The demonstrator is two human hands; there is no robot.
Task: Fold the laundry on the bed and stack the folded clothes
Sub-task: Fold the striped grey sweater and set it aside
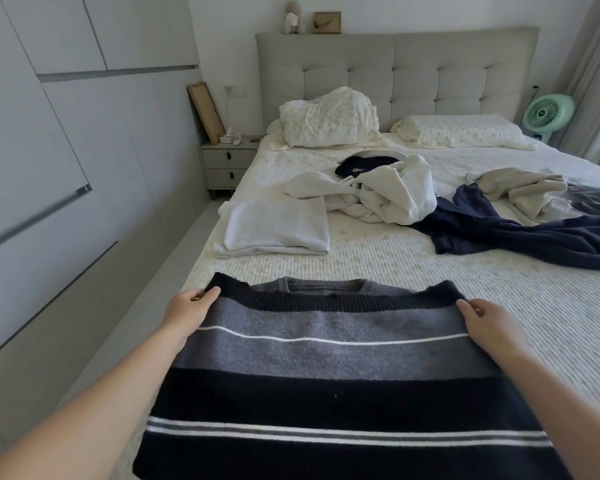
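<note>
The left hand (187, 308) pinches the left end of the striped sweater's (336, 372) far edge, thumb on top and fingers curled under the dark ribbed band; the right hand (485, 322) grips the right end of that same edge in the same way. The sweater, banded in navy, grey and thin white lines, fills the lower centre of the frame, spread between the two hands over the near part of the bed (499, 306), its grey neckline showing just beyond the held edge. Beyond it, left of centre, a folded white garment (274, 228) lies flat on the quilted cover. Behind that, at mid-frame, sits a crumpled white garment (388, 194) with a small dark navy piece (361, 166) at its far side. A loose navy garment (520, 233) sprawls toward the right edge, touching the white heap, and a beige garment (520, 192) lies rumpled past it at the right. Pillows (326, 121) rest against the padded headboard (395, 71) at the top, with a nightstand (226, 162) at upper left and a green fan (548, 114) at upper right.
</note>
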